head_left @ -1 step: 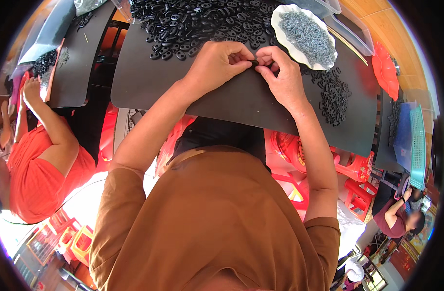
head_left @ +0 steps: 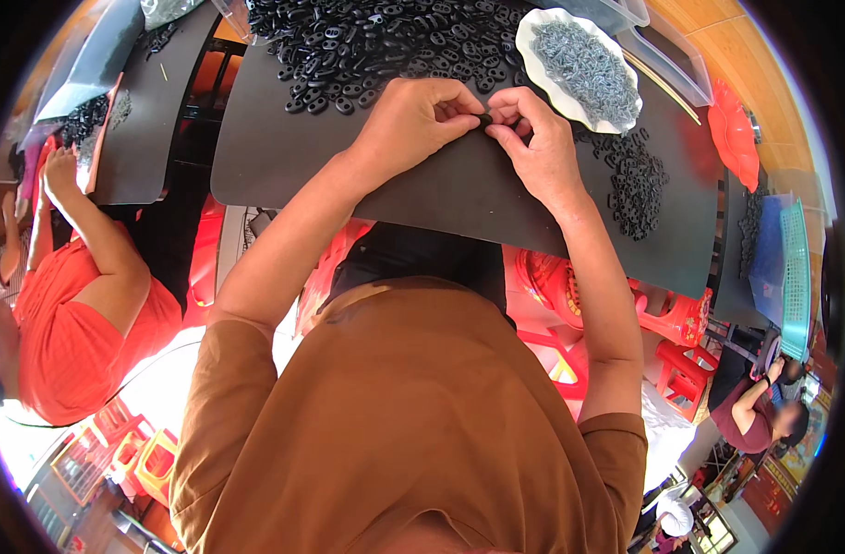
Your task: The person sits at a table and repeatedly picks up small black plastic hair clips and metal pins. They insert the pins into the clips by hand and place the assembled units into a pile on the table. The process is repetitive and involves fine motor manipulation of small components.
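My left hand (head_left: 418, 120) pinches a small black cord lock (head_left: 484, 120) between thumb and forefinger, just above the near part of the dark table. From the other side, my right hand (head_left: 531, 138) closes its thumb and forefinger at the same piece; whether a smaller part sits between those fingertips is hidden. Beyond my hands spreads a heap of black oval cord-lock pieces (head_left: 376, 46) with two holes each. A white scalloped plate (head_left: 524, 46) full of small greyish springs stands right of my right hand. Nearer, beside my right wrist, lies a pile of smaller black pieces (head_left: 637, 189).
Thin sticks (head_left: 663, 88) and clear plastic bins (head_left: 667, 65) lie beyond the plate. A red dish (head_left: 732, 138) is at the table's right edge. A turquoise basket (head_left: 794, 277) stands farther right. At left, a person in red (head_left: 99, 305) sits by another table (head_left: 150, 138). Red stools (head_left: 686, 379) stand below.
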{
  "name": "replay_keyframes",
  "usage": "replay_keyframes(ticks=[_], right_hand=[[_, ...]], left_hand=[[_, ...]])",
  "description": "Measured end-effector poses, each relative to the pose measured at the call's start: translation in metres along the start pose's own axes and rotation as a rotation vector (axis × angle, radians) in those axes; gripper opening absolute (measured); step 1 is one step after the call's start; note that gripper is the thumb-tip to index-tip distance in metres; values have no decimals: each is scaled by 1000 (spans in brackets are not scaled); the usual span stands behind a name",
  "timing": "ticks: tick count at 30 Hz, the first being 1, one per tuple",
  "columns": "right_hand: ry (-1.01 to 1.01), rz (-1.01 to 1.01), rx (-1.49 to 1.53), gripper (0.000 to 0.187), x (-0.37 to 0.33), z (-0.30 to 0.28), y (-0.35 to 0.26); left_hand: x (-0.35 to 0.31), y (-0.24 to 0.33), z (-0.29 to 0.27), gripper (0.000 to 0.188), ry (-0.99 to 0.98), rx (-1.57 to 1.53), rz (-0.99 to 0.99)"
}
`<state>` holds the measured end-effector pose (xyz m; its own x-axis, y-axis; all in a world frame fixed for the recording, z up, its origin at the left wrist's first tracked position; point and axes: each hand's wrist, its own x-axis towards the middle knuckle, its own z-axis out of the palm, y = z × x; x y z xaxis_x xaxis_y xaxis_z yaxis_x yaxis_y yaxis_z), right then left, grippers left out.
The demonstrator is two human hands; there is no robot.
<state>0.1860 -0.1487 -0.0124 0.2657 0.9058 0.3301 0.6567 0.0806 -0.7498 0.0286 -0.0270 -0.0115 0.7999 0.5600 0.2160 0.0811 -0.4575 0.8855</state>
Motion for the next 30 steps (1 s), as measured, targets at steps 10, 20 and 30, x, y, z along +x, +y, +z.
replay_keyframes(ticks=[10,20,30], right_hand=[[17,-94,-133,25,1,0,4],[-7,-24,-28,29,2,-3,0],[36,-95,-36,21,-1,0,6]], left_hand=[[0,-6,2,12,13,-3,71],[1,-5,1,11,12,-5,43],[1,-6,0,9,-11,-2,39]])
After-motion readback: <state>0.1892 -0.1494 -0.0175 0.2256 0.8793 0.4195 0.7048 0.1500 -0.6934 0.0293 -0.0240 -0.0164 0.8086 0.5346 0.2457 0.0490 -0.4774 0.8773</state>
